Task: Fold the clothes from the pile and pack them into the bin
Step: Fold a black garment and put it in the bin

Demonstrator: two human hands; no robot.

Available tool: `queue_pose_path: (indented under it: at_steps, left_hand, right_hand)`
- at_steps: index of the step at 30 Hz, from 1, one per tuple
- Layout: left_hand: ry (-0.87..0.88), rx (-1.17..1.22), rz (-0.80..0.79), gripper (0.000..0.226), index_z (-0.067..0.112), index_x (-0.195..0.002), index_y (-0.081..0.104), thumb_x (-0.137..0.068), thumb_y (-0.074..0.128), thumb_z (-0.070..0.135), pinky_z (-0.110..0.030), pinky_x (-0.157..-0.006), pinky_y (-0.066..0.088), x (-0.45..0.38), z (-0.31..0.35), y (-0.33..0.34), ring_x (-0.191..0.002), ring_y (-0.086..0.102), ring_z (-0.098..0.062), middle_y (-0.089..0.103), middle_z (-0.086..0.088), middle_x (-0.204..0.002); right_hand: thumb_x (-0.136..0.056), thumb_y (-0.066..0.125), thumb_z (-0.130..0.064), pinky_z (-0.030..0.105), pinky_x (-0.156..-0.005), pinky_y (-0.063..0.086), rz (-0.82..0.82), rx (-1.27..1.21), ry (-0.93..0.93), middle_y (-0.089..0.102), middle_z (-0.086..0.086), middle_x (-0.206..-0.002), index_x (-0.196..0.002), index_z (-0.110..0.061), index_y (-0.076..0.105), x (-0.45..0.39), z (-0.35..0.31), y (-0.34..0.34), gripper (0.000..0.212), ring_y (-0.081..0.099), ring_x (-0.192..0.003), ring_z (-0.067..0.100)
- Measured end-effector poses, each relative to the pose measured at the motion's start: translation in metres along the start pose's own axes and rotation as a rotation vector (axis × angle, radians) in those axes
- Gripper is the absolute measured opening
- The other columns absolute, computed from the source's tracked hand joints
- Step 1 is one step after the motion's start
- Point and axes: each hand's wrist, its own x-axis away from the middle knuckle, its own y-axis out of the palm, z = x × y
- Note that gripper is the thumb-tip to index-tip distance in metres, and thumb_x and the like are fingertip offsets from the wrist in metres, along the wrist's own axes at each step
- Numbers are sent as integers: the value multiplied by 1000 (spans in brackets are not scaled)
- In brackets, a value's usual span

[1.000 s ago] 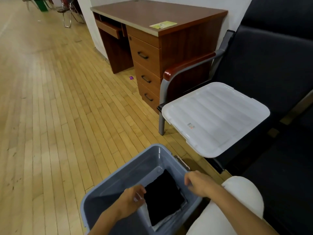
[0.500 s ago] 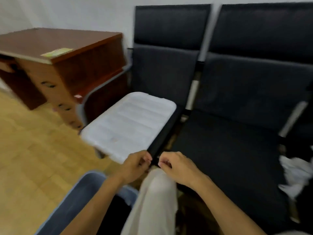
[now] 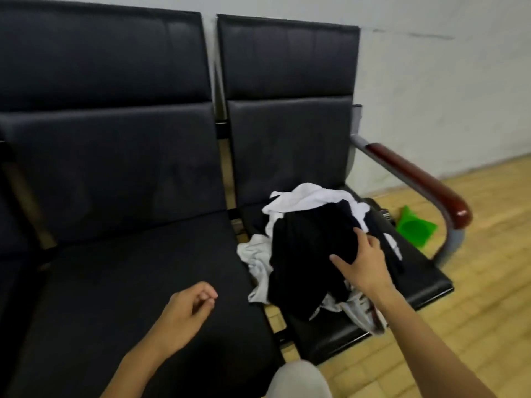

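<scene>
Pile (image 3: 310,248) of black + white clothes sits unfolded on rt chair seat (image 3: 425,285); several pcs left by the look of it, so task judged well short of done. Bin not in view now.

R hand (image 3: 363,264): fingers spread, resting on top black garment, not yet gripping. L hand (image 3: 184,314): loosely curled, holds nothing, over mid seat (image 3: 129,282).

Vs 1 s ago: both hands were at bin over a folded black pc; view has swung rt to pile.

Black bench seats (image 3: 120,282), wooden armrest (image 3: 419,179), green dustpan (image 3: 415,226), wood floor (image 3: 474,297)
</scene>
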Motion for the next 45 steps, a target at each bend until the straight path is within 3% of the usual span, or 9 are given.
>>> queue_pose_path:
  at_steps: [9, 14, 21, 26, 28, 32, 35, 40, 45]
  left_hand:
    - [156, -35, -103, 12, 37, -94, 62, -97, 57, 26, -17, -61, 46, -2, 18, 24, -78, 59, -3, 58, 25, -97]
    - [173, 37, -46, 17, 44, -107, 55, -95, 61, 33, -23, -76, 53, 16, 20, -2, -90, 60, -1, 61, 17, -92]
    - [174, 493, 95, 100, 51, -147, 20, -69, 84, 49, -27, -100, 48, 58, 24, -43, -128, 47, 0, 40, 27, -142]
    - [27, 806, 526, 7, 26, -82, 73, -89, 71, 25, -34, -73, 61, 78, 25, -81, -82, 71, -12, 75, 4, -84]
    - [100, 894, 624, 27, 22, -84, 74, -93, 60, 1, -28, -70, 58, 87, 15, -101, -81, 69, -17, 73, -6, -86]
    - [148, 659, 840, 30, 17, -91, 67, -92, 52, -9, -14, -69, 51, 101, -12, -127, -85, 65, -11, 65, -9, -95]
    - [149, 588, 854, 36, 17, -85, 67, -85, 52, -15, -19, -65, 50, 99, -24, -130, -77, 65, -12, 67, -1, -80]
    - [147, 488, 710, 18, 14, -73, 68, -84, 69, 0, -31, -61, 53, 88, -16, -127, -68, 67, -20, 68, -4, -68]
    - [156, 174, 625, 22, 17, -64, 67, -69, 75, -2, -32, -53, 46, 97, -31, -141, -54, 58, -6, 64, 4, -59]
  right_hand:
    - [-95, 64, -31, 27, -54, 32, 195, -100, -270, 49, -7, -57, -65, -18, 51, -18, -28, 0, 35, 50, -53, 10]
    - [-98, 58, -24, 24, -52, 31, 344, 33, -532, 49, -7, -57, -66, -14, 52, 12, -116, -12, 34, 51, -57, 13]
    - [-101, 53, -28, 34, -75, 56, 25, -960, -297, 64, 22, -88, -92, -2, 58, 67, -265, -55, 28, 61, -79, 15]
    - [-101, 56, -24, 31, -70, 59, -286, -1225, -160, 73, 5, -88, -100, -12, 62, 100, -304, -47, 14, 71, -81, 16]
    - [-98, 60, -22, 31, -69, 60, -287, -1258, -56, 73, 7, -92, -101, -13, 63, 102, -301, -29, 10, 72, -83, 18]
    - [-93, 67, -26, 32, -77, 55, -204, -995, 84, 68, 8, -107, -121, -13, 53, 96, -280, 27, 34, 68, -98, 22]
    - [-79, 74, -42, 36, -91, 52, -92, -622, -348, 60, -3, -121, -122, -28, 49, 124, -267, 73, 52, 60, -108, 13]
    - [-73, 85, -25, 23, -98, 49, -888, -645, -642, 65, -19, -121, -133, -43, 48, 192, -278, 119, 73, 60, -116, 1]
    - [-76, 65, -6, 25, -65, 53, -298, -490, -705, 70, -13, -78, -94, -30, 71, 175, -257, 145, 30, 66, -73, 0]
